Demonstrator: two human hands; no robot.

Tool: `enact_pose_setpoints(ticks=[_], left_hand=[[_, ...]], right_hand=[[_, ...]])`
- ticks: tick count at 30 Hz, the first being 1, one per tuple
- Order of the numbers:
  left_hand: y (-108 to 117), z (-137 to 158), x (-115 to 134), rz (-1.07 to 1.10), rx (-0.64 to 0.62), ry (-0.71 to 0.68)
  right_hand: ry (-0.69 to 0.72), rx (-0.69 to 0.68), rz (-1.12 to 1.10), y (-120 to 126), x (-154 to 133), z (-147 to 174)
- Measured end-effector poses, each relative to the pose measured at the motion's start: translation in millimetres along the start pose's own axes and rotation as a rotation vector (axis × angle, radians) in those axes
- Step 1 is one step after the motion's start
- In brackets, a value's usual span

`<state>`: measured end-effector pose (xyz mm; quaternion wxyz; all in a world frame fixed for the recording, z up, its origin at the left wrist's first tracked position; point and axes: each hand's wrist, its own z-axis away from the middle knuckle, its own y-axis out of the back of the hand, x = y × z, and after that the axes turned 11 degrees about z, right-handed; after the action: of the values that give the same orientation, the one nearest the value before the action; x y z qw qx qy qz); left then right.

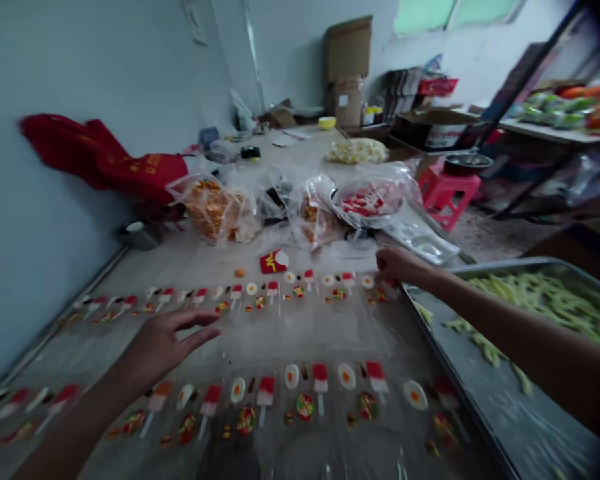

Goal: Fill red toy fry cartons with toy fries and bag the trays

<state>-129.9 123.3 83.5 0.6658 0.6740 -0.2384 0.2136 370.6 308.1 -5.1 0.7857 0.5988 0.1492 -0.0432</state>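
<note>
My left hand point(173, 343) hovers over the middle of the table with thumb and fingers apart, holding nothing. My right hand point(399, 265) is closed at the right end of the far row, by a small red piece point(391, 283); whatever its fingers grip is hidden. Two rows of clear plastic bags point(310, 453) lie flat. On them sit miniature toy foods: red-and-white ice pops point(320, 377), fried eggs point(347, 376), round pizza-like discs point(305, 405) and small burgers point(227, 432). A red fries carton point(274, 261) and an orange-brown piece point(239, 273) lie behind the far row.
Bags of orange-brown pieces point(210, 210) and red-and-white pieces point(365, 200) stand at the back. A metal tray point(480, 373) with pale green strips lies under my right forearm. Beyond are a metal cup point(143, 235), red cloth point(105, 157) and a pink stool point(445, 193).
</note>
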Motion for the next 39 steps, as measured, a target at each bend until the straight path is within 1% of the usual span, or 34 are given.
enact_pose_setpoints(ticks=[3,4,6,9,11,13,15,17,20,22,25,27,29,31,33,35,36,38,39], left_hand=[[-22,-53,9,0.181,-0.079,-0.023],[-30,-73,10,0.214,-0.078,-0.039],[-43,-113,8,0.243,-0.034,-0.064],[-55,-171,-8,0.157,0.075,-0.043],[-60,-200,-23,0.085,0.118,-0.013],[-66,-221,-37,0.055,0.126,-0.004],[-75,-235,-48,0.038,0.105,-0.019],[-86,-243,-53,0.04,0.039,-0.057],[-106,-249,-48,0.046,-0.125,-0.151],[-117,-250,-41,0.029,-0.226,-0.217],[-128,-250,-29,-0.106,-0.293,-0.27],[-129,-252,-25,-0.245,-0.297,-0.274],[-126,-255,-21,-0.346,-0.297,-0.275],[-119,-254,-14,-0.383,-0.293,-0.285],[-108,-247,-1,-0.418,-0.279,-0.309],[-98,-234,15,-0.445,-0.235,-0.353],[-95,-226,23,-0.473,-0.145,-0.366],[-95,-207,38,-0.488,-0.031,-0.482],[-98,-195,44,-0.483,-0.007,-0.552]], right_hand=[[-0.011,-0.096,-0.011,5,0,-15],[-0.005,-0.122,-0.001,6,0,-18],[-0.001,-0.171,-0.006,3,0,-20],[-0.01,-0.252,-0.125,-4,4,-18],[0.0,-0.273,-0.265,-6,9,-14],[0.009,-0.263,-0.424,-2,14,-9],[0.003,-0.196,-0.527,5,18,-4],[-0.013,-0.113,-0.54,12,20,3],[-0.063,-0.059,-0.523,15,17,19],[-0.087,-0.056,-0.539,11,11,34],[-0.076,-0.041,-0.574,1,-1,53],[-0.057,-0.041,-0.608,-5,-11,58],[-0.023,-0.016,-0.622,-11,-26,54],[0.042,0.033,-0.608,-15,-51,47],[0.15,0.083,-0.592,-16,-86,42],[0.236,0.231,-0.566,-15,-124,38],[0.258,0.316,-0.53,-13,-142,34],[0.319,0.437,-0.435,-11,-170,27],[0.313,0.498,-0.367,-11,-179,24]])
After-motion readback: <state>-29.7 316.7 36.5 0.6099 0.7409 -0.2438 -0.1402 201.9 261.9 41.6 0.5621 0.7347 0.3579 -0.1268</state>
